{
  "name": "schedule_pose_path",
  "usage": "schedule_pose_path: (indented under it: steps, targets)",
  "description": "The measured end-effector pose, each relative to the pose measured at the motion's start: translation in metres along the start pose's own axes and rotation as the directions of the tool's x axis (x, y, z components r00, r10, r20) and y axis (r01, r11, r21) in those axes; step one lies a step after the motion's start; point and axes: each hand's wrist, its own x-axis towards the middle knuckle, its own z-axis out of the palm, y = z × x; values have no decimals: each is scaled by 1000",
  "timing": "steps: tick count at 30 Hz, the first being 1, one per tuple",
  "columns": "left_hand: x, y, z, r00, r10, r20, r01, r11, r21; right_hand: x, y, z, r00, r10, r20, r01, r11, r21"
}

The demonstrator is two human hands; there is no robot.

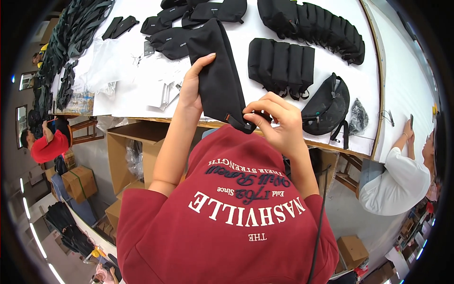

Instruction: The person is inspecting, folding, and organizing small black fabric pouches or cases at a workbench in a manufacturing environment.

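Note:
In front of me a long black fabric pouch [215, 80] is held tilted above the table's near edge. My left hand [191, 87] is closed round its left side, thumb lying on the flat face. At the pouch's lower right corner, beside a small tab with an orange mark [228, 116], the fingers of my right hand [279, 118] pinch together on a black strap end; the exact grip is partly hidden by the fingers. Right of that hand lies a black mesh waist bag [328, 105] with a zip and strap.
Several black pouches [177, 42] lie at the back. A row of stuffed black bags [312, 23] and a smaller group [281, 65] stand on the white table [227, 35]. Black straps [71, 38] pile up at left. Another person [397, 175] sits at right, holding a phone.

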Motion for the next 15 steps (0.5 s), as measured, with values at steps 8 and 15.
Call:
schedule_pose_path:
  steps: [8,15]
  targets:
    - [1,-1,-2,998,-27,52,27,1000,-7,-2,0,-1,999,-30,32,28,998,57]
    - [-6,-5,7,997,-71,7,68,975,212,5,-3,-4,985,-131,112,141,986,-86]
